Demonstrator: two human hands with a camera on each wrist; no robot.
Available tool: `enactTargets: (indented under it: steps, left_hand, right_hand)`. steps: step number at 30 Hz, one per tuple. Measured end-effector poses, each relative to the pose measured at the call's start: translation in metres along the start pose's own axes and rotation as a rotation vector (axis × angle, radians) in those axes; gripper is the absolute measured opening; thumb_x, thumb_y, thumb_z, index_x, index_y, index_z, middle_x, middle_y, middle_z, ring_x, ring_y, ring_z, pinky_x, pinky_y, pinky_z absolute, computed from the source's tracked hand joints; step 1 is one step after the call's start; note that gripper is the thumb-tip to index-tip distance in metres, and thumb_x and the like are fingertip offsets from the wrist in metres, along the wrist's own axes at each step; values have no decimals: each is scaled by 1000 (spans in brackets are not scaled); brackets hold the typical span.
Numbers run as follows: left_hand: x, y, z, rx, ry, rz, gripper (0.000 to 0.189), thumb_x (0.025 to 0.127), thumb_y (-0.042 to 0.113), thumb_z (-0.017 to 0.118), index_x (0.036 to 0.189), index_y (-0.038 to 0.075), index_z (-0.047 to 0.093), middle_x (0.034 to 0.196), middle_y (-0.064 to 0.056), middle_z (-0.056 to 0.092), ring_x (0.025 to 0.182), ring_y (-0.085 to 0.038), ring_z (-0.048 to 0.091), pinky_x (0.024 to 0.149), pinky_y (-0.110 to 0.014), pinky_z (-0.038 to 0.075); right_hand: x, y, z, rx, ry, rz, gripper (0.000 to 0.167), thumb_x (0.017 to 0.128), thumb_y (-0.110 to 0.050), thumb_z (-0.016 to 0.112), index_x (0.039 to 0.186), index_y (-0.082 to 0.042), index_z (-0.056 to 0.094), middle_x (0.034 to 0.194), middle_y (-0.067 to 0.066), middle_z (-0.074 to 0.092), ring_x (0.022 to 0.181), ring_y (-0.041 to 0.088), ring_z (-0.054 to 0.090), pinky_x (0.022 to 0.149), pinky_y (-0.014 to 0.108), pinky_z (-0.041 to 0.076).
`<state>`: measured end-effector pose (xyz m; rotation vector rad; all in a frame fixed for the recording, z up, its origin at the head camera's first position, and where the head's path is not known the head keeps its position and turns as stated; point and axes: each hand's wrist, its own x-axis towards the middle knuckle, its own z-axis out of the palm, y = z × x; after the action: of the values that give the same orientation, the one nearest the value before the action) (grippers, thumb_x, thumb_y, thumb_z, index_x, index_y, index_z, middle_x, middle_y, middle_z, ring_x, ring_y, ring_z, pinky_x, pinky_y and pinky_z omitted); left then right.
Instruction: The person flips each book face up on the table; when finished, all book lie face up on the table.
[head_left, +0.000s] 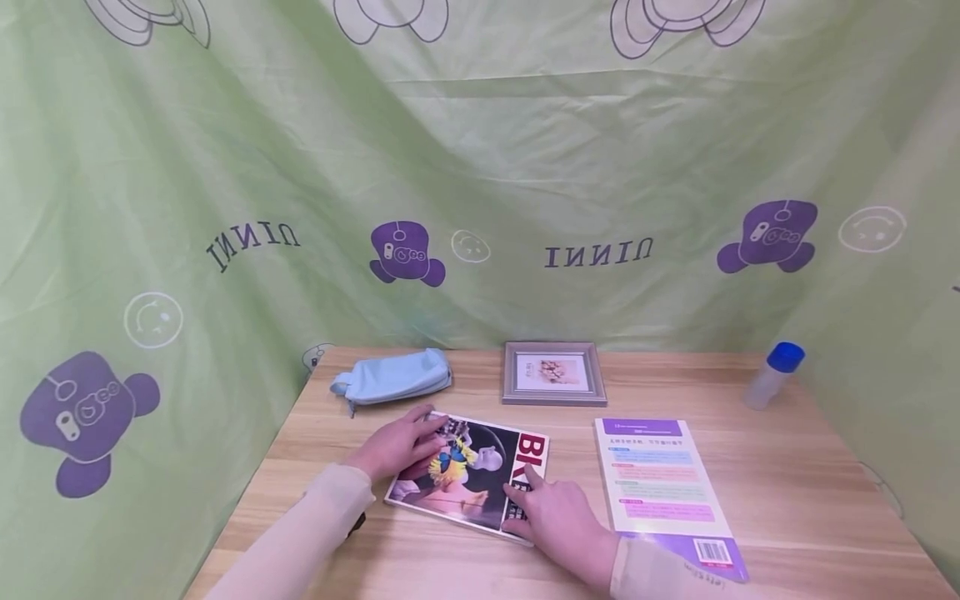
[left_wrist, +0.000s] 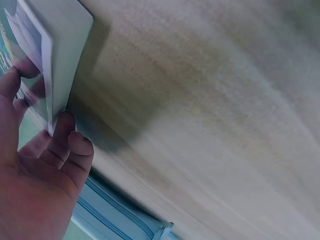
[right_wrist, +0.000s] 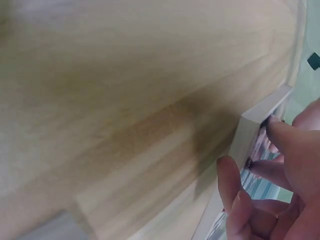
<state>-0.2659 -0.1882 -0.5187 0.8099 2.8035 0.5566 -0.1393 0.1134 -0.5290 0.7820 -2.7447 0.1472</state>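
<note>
Clamping fingers on the book [head_left: 467, 477] at left and right edges, left hand [head_left: 397, 443] and right hand [head_left: 564, 523] hold it; likely light, stiff, slick, best gripped there.

My left grip [left_wrist: 42, 172] holds the book [left_wrist: 70, 45] by its pale edge, some fingers [left_wrist: 9, 84] touching its cover; near them, a blue zippered case [left_wrist: 117, 212] lies on the bench [left_wrist: 200, 110].

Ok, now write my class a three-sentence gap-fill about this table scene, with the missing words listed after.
The left hand and right hand both touch the book with a ____ flower on its cover.
In the head view, the pouch lies to the ____ of the picture frame.
The bottle has a ____ cap.

Missing words: yellow; left; blue.
</note>
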Motion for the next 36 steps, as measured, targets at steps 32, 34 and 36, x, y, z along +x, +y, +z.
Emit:
enactTargets:
  steps: [32,34,36]
  left_hand:
    - [-39,-5,15,80,114,-65,56,99,50,69,148,24,62,133,-13,53,93,-25,65,87,-49,56]
    - [-41,-6,16,93,115,-69,56,99,50,69,148,23,62,130,-12,53,90,-22,63,84,-48,57]
    - [-43,-6,16,95,114,-73,56,99,50,69,147,22,63,127,-11,53,86,-20,61,82,-47,56]
  right_hand:
    - [11,3,-2,93,-49,35,38,89,-44,80,117,-18,81,126,26,69,53,25,62,46,35,44]
    - [12,5,-2,94,-42,32,37,89,-44,80,117,-19,81,126,25,70,52,24,61,46,34,43]
    - [13,6,-1,90,-37,29,37,89,-44,80,117,-19,81,125,24,70,52,24,60,46,34,41]
